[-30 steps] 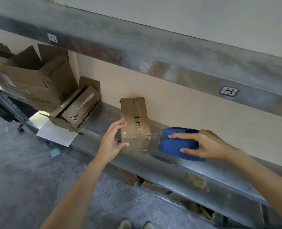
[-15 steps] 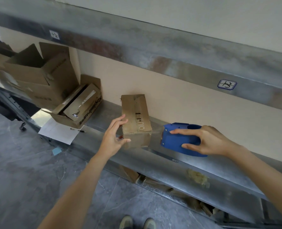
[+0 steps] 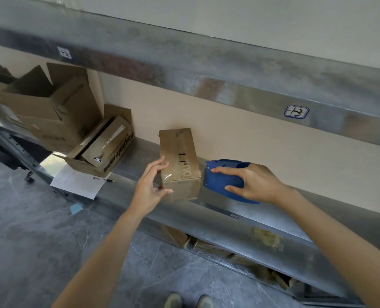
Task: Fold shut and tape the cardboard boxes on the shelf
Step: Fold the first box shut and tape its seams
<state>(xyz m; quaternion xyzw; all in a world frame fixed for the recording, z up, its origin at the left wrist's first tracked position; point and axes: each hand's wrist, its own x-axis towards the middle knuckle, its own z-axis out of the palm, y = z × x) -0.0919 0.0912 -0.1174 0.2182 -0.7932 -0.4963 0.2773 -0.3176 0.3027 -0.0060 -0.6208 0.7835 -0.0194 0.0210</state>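
Observation:
A small closed cardboard box [image 3: 181, 158] with clear tape along its top seam lies on the metal shelf [image 3: 246, 210], its near end at the shelf's front edge. My left hand [image 3: 150, 188] grips the box's near left corner, fingers on top and thumb on the front face. To the right of the box sits a blue tape dispenser [image 3: 225, 181], touching the box's right side. My right hand [image 3: 251, 183] holds the dispenser, thumb below and fingers over its top.
Further left on the shelf stand a large open cardboard box [image 3: 48, 107] and a tilted open box [image 3: 104, 150] with a smaller box inside. A white paper sheet [image 3: 77, 182] overhangs the shelf edge. Another shelf [image 3: 184, 61] runs overhead. Cardboard scraps lie below.
The view has shifted slightly. My left hand has closed tighter on the box's near corner. The right hand stays on the tape dispenser, now close against the box's right side.

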